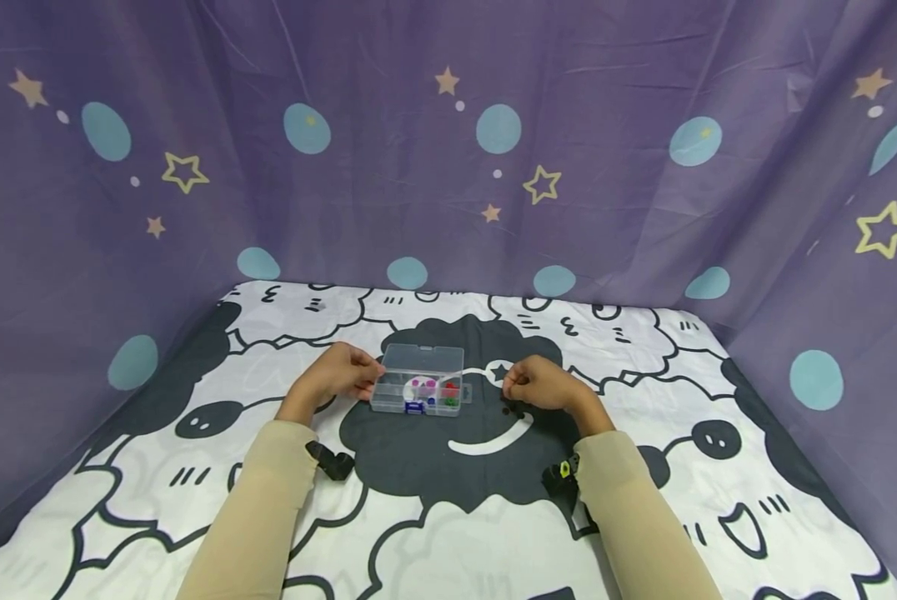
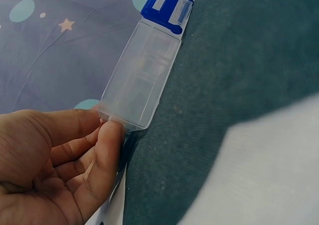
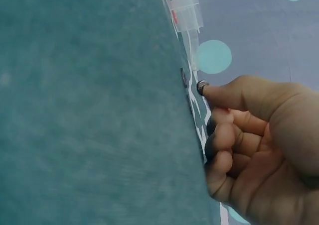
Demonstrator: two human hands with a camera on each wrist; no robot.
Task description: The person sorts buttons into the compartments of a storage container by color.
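A clear plastic compartment box (image 1: pixel 418 408) with a blue latch lies on the dark patch of the cloth, its lid (image 1: pixel 423 358) raised at the back. Small pink, blue, red and green pieces (image 1: pixel 451 392) sit in its compartments toward the right. With thumb and fingers my left hand (image 1: pixel 343 372) grips the box's left end; the left wrist view shows the pinch at its corner. To the right of the box, my right hand (image 1: pixel 542 383) pinches a small dark round piece (image 3: pixel 202 87) at the thumb tip. Several small dark pieces (image 1: pixel 519 412) lie on the cloth just under it.
The cloth (image 1: pixel 463 475) has a black-and-white cartoon sheep print and covers the whole surface. A purple curtain (image 1: pixel 418 217) with stars and blue ovals stands along the back and both sides. A dark wrist strap sits on each sleeve.
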